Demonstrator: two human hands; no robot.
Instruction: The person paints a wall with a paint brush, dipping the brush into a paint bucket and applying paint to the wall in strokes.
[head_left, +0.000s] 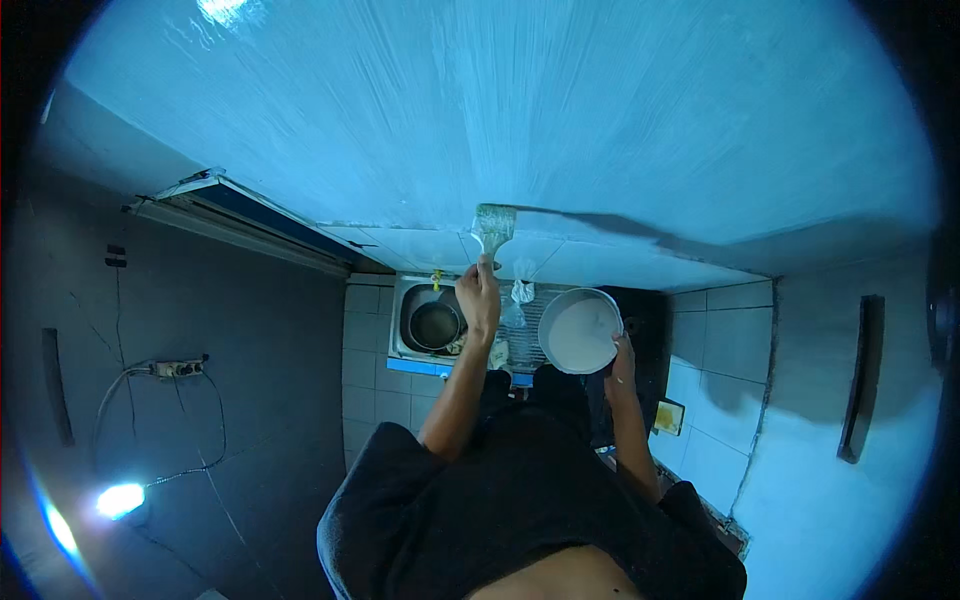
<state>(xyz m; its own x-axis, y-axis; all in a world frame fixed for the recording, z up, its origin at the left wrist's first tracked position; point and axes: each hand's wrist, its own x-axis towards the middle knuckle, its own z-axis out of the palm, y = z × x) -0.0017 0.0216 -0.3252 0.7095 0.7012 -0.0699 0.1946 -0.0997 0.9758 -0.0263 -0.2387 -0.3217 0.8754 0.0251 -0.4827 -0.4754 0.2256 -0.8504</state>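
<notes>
My left hand (478, 297) is closed round the handle of a wide paintbrush (495, 222). The bristles point up against the lower part of the wall (600, 120), which shows streaky brush marks. My right hand (621, 362) grips the right rim of a round bucket (581, 331) holding pale, whitish liquid. The bucket is to the right of my left hand, over the ribbed drainboard beside the sink. Some of the right fingers are hidden by the bucket.
Below the wall is a metal sink (400, 345) with a round pot (434, 325) and a yellow tap (437, 280). A crumpled plastic bag (522, 292) lies on the drainboard. A bright lamp (121, 500) and a power strip (178, 368) with cables are at left. White tiles (710, 385) stand at right.
</notes>
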